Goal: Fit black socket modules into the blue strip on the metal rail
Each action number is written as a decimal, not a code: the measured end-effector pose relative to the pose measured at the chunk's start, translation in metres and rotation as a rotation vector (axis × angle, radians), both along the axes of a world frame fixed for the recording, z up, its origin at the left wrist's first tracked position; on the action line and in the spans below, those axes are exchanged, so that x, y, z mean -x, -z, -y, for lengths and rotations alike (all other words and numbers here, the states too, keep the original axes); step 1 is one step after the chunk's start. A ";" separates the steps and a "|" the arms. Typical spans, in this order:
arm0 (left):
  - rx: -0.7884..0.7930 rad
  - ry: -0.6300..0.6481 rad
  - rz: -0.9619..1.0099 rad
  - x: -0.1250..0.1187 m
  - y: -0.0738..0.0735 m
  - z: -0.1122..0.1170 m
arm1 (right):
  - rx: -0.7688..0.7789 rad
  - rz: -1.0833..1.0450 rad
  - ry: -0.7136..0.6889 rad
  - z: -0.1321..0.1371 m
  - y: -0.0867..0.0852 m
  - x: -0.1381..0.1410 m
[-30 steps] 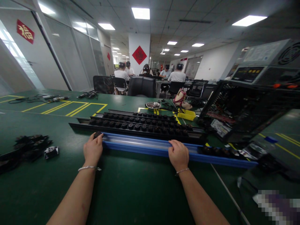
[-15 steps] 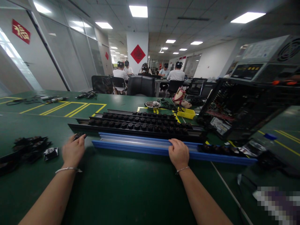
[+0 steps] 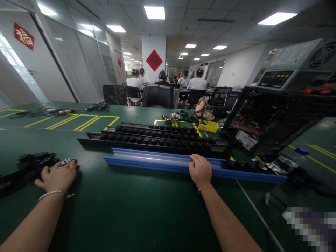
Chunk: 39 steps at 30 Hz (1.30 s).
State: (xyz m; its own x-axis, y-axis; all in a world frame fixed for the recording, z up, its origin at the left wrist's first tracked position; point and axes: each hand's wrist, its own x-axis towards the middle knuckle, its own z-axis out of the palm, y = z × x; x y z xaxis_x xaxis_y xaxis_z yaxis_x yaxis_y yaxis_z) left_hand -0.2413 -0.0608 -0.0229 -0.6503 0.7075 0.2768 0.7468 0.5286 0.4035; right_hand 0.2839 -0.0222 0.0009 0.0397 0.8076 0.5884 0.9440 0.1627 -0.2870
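Worktop (image 3: 131,217) of green runs under everything, with the blue channel rail (image 3: 157,165) lying across it lengthwise. At the rail's near side, right of its middle, the right hand (image 3: 200,169) grasps it, fingers hooked over the wall. Beyond the rail's left end, well apart from it, the left hand (image 3: 59,174) is spread beside a heap of black parts (image 3: 34,158). A silver-faced part (image 3: 68,161) shows at its fingertips; whether the fingers pinch it or only touch it, I cannot tell. A second ago this hand was at the rail's left end with a small black piece; now it is over by the heap, and I cannot make out that piece. For the work, this seems to leave one hand alone steadying the rail. Inside the rail's right end sit several black pieces (image 3: 249,166). Just behind the rail, black rails (image 3: 157,148) carry rows of round black parts. Farther back are a yellow tray (image 3: 208,130) and a metal dish (image 3: 171,120); past them, a black office chair (image 3: 159,96) and seated people (image 3: 199,83).
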 end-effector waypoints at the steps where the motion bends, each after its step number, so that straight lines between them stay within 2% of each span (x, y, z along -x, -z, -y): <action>1: -0.005 -0.108 -0.002 -0.002 -0.002 0.000 | -0.002 0.001 -0.002 0.000 0.000 0.000; 2: -0.010 -0.183 -0.005 -0.007 -0.005 0.001 | -0.006 0.001 -0.006 0.000 0.000 0.000; 3: -0.015 -0.202 -0.009 -0.014 -0.008 0.001 | -0.013 0.000 -0.012 0.000 0.000 0.000; 5: -0.015 -0.130 -0.065 -0.034 -0.016 -0.001 | -0.047 -0.004 -0.019 -0.001 -0.001 -0.003; 7: -0.080 -0.108 -0.131 -0.060 -0.026 -0.004 | -0.112 -0.008 0.012 -0.002 -0.003 -0.011; 10: -0.158 0.087 -0.215 -0.110 -0.038 -0.014 | -0.241 -0.022 0.183 -0.005 -0.005 -0.032; 12: -0.198 0.302 -0.282 -0.147 -0.042 -0.021 | -0.300 -0.060 0.338 -0.006 -0.004 -0.049; 15: -0.193 0.577 -0.296 -0.207 -0.043 -0.030 | -0.305 -0.146 0.494 -0.007 0.001 -0.070; 18: -0.157 0.776 -0.259 -0.260 -0.038 -0.032 | -0.280 -0.182 0.499 -0.008 0.007 -0.081; 21: -0.099 0.830 -0.218 -0.294 -0.032 -0.031 | -0.283 -0.175 0.485 -0.010 0.010 -0.085; 24: -0.113 0.792 -0.248 -0.305 -0.028 -0.029 | -0.329 -0.187 0.537 -0.010 0.010 -0.087; 27: -0.152 0.781 -0.286 -0.305 -0.026 -0.026 | -0.371 -0.193 0.579 -0.011 0.011 -0.090; 35: -0.142 0.798 -0.301 -0.300 -0.026 -0.021 | -0.385 -0.159 0.509 -0.015 0.014 -0.096; 39: -0.152 0.799 -0.307 -0.299 -0.025 -0.022 | -0.383 -0.161 0.518 -0.014 0.013 -0.094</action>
